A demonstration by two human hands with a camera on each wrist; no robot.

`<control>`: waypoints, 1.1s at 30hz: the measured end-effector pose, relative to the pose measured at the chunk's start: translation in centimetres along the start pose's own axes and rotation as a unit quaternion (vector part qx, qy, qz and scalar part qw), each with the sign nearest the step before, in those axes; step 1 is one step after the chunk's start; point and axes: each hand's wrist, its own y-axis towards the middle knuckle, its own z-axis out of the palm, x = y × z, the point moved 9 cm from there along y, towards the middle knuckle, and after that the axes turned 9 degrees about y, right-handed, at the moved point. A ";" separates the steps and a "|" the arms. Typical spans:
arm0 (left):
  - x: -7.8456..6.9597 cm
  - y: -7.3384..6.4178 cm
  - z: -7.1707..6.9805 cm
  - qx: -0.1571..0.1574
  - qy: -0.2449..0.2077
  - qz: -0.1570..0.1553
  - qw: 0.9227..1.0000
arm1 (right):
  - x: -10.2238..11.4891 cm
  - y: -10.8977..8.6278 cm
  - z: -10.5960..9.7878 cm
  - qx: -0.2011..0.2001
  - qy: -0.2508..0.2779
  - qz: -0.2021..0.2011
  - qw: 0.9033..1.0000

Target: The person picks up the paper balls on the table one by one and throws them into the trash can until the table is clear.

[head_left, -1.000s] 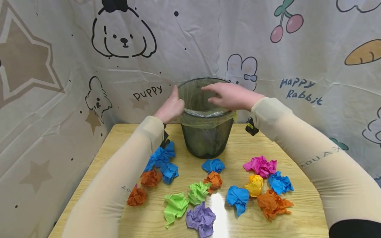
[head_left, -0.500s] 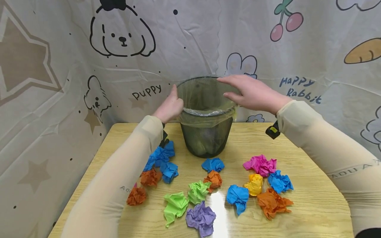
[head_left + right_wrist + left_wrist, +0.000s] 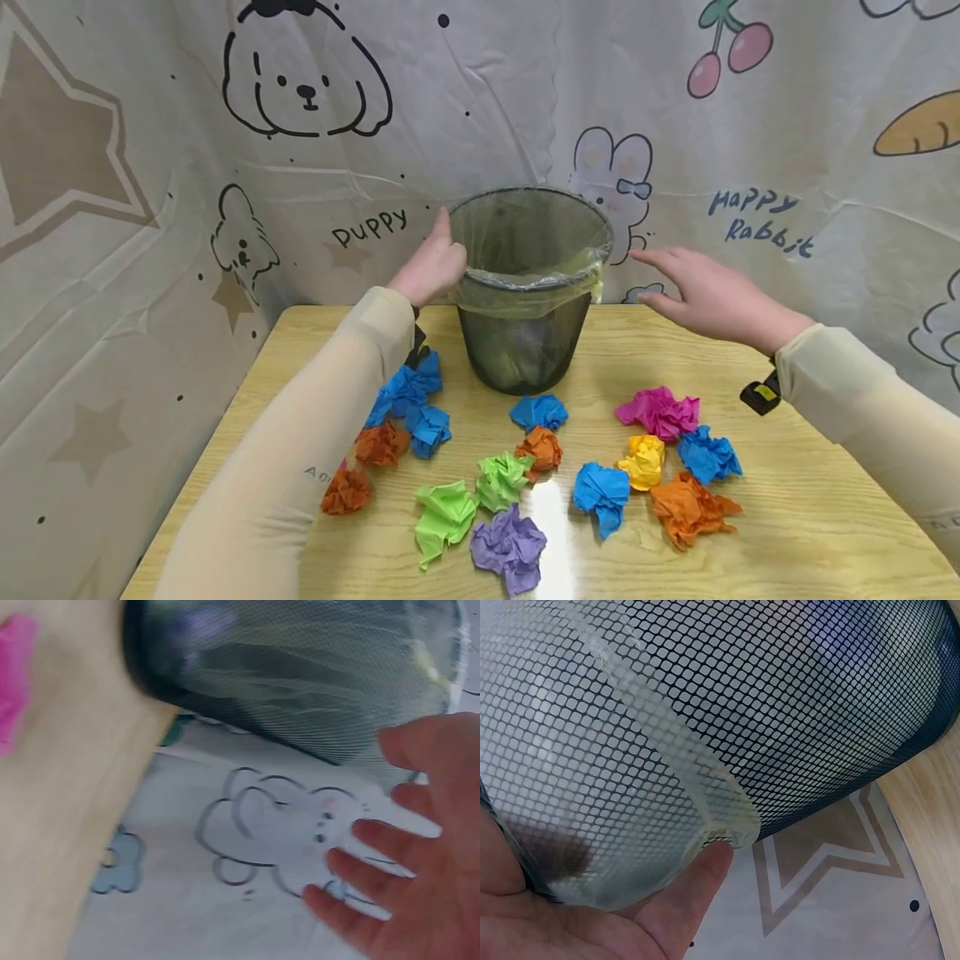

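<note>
A black mesh wastebasket (image 3: 517,350) stands at the back of the wooden table, its rim lined by a thin yellowish plastic bag (image 3: 510,302) folded over the outside. My left hand (image 3: 431,265) grips the basket's left rim; in the left wrist view a fingertip (image 3: 716,859) touches the bag's folded edge. Through the mesh, something purple (image 3: 202,626) shows low inside. Apart from the basket on its right side, my right hand (image 3: 712,296) hovers with fingers spread and holds nothing.
Crumpled paper balls lie across the table: purple (image 3: 510,550), green (image 3: 444,521), yellow (image 3: 642,461), pink (image 3: 660,412), plus several blue and orange ones. My left sleeve partly covers the left cluster. A printed curtain (image 3: 480,100) hangs behind and to the left.
My right hand has left the basket's mouth, moving right and down beside it. The left hand has stayed at the left rim; the paper balls have not moved.
</note>
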 end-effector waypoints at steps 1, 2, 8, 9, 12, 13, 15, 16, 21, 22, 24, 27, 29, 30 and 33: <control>0.0 0.0 0.0 0.000 -0.001 0.000 1.000 | -0.5 -0.4 0.7 0.011 0.002 0.010 1.000; -0.1 0.0 0.0 -0.001 0.000 0.002 1.000 | -1.1 -0.8 1.5 0.024 0.004 0.018 1.000; -0.1 -0.1 -0.1 -0.001 0.002 0.000 1.000 | -3.9 -2.9 6.7 0.115 0.025 0.073 0.990; -0.1 -0.1 -0.1 0.000 0.003 -0.001 1.000 | -4.3 -3.3 7.7 0.135 0.029 0.083 0.987; -0.1 -0.1 -0.1 0.000 0.001 -0.003 1.000 | -4.8 -4.3 10.1 0.187 0.052 0.100 0.976; -0.1 -0.1 -0.1 0.001 0.001 -0.003 1.000 | -4.9 -4.6 10.8 0.202 0.058 0.102 0.972; -0.1 -0.1 0.0 0.001 0.000 -0.004 1.000 | -4.9 -5.1 11.9 0.225 0.071 0.100 0.967; -0.1 -0.1 0.0 0.002 -0.001 -0.004 1.000 | -4.9 -5.2 12.3 0.233 0.078 0.097 0.965; -0.1 -0.2 -0.1 -0.001 -0.003 -0.003 1.000 | -4.5 -5.6 13.6 0.252 0.091 0.078 0.960; -0.1 -0.2 -0.1 -0.001 -0.002 -0.003 1.000 | -4.5 -5.6 13.8 0.255 0.090 0.076 0.960; -0.1 -0.2 -0.1 -0.003 -0.002 -0.002 1.000 | -4.4 -5.8 14.3 0.262 0.089 0.075 0.958; -0.1 -0.3 -0.2 -0.004 -0.003 -0.001 1.000 | -4.4 -6.1 15.0 0.272 0.086 0.079 0.955; -0.1 -0.3 -0.2 -0.004 -0.005 -0.002 1.000 | -4.6 -6.3 15.4 0.275 0.082 0.085 0.954; -0.1 -0.4 -0.2 -0.004 -0.005 -0.003 1.000 | -4.6 -6.4 15.5 0.276 0.078 0.086 0.954; -0.2 -0.5 -0.1 -0.003 -0.005 -0.005 1.000 | -4.9 -6.7 15.9 0.276 0.068 0.090 0.954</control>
